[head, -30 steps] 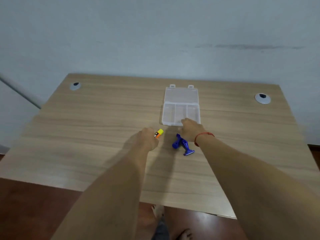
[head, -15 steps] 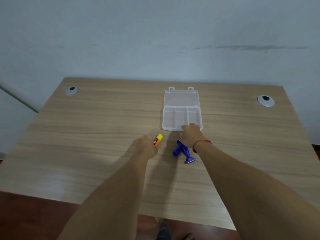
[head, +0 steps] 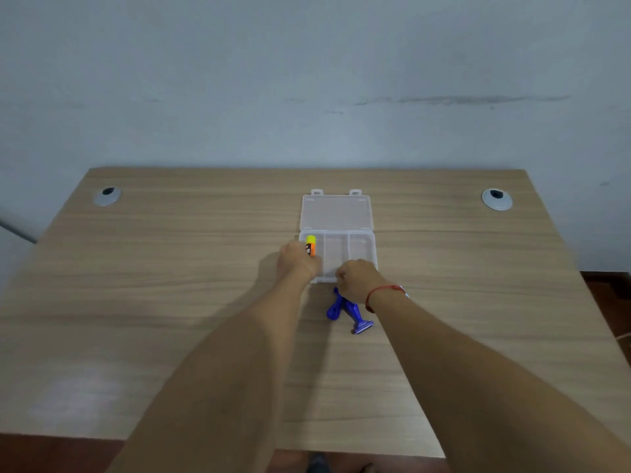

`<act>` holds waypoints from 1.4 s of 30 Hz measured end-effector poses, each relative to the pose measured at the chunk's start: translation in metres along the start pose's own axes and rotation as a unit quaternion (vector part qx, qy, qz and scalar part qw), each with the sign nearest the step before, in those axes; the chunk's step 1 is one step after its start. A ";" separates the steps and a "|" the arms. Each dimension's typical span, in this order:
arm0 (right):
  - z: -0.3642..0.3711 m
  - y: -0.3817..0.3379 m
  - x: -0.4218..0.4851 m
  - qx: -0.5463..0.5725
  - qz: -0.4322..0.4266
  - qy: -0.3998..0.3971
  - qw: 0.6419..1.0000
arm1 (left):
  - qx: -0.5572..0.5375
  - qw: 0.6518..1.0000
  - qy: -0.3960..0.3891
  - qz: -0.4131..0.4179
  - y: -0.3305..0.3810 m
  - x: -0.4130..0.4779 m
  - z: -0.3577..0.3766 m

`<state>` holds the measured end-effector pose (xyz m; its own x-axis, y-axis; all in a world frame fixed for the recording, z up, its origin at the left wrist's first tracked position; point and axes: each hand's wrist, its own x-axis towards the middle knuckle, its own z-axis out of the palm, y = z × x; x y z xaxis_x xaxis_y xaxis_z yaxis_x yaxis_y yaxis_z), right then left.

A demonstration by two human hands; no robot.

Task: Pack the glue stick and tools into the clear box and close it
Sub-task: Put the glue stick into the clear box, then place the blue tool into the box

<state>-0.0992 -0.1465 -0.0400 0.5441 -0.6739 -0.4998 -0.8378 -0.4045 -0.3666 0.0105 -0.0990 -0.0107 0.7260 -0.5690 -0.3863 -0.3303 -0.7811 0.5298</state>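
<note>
The clear box (head: 362,247) lies open on the wooden table (head: 170,285), its lid (head: 336,211) flat behind three compartments. My left hand (head: 296,262) grips the orange and yellow glue stick (head: 310,244) over the left compartment. My right hand (head: 358,279) rests curled at the box's near edge, on top of the upper ends of two blue tools (head: 345,310) that lie crossed on the table just in front of the box. Whether those fingers pinch a tool is hidden.
Two grey cable grommets sit in the table's far corners, one at the left (head: 107,196) and one at the right (head: 496,199). A pale wall stands right behind the table. Dark floor shows past the right and near edges.
My left hand has carried the glue stick forward from the table in front of the box to over the left compartment. My right hand stayed at the box's near edge above the blue tools.
</note>
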 end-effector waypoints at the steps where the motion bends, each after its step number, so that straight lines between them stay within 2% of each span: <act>1: 0.000 0.001 0.001 0.006 0.003 -0.002 1.000 | 0.002 1.000 0.005 -0.004 0.000 0.003 0.003; 7: -0.001 0.011 -0.007 0.054 0.000 0.010 0.998 | 0.028 0.999 0.001 0.015 -0.008 0.001 0.005; 14: -0.012 0.020 -0.032 0.053 0.036 0.091 0.994 | 0.056 0.995 -0.035 0.080 -0.019 -0.042 0.006; 20: 0.011 0.028 -0.050 -0.005 0.053 0.005 0.999 | 0.096 0.981 -0.134 0.103 -0.037 -0.061 0.029; 27: 0.036 0.030 -0.052 -0.042 0.028 0.046 0.998 | 0.106 0.981 -0.108 0.123 -0.043 -0.061 0.038; 30: 0.023 0.027 -0.053 -0.033 0.040 0.045 0.998 | 0.094 0.987 -0.051 0.122 -0.039 -0.063 0.027; 34: -0.010 0.018 -0.044 0.012 0.074 0.093 0.993 | 0.009 0.993 0.026 0.112 -0.023 -0.041 0.008; 37: -0.027 0.007 -0.028 0.062 0.092 0.114 0.987 | -0.001 0.993 0.015 0.114 -0.006 -0.016 -0.002; 42: -0.031 -0.004 -0.003 0.099 0.120 0.101 0.983 | -0.004 0.994 -0.037 0.100 0.006 0.017 0.006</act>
<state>-0.0996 -0.1622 -0.0123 0.2948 -0.8524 -0.4319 -0.9052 -0.1044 -0.4119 0.0170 -0.1149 -0.0180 0.5989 -0.7311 -0.3268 -0.4591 -0.6478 0.6079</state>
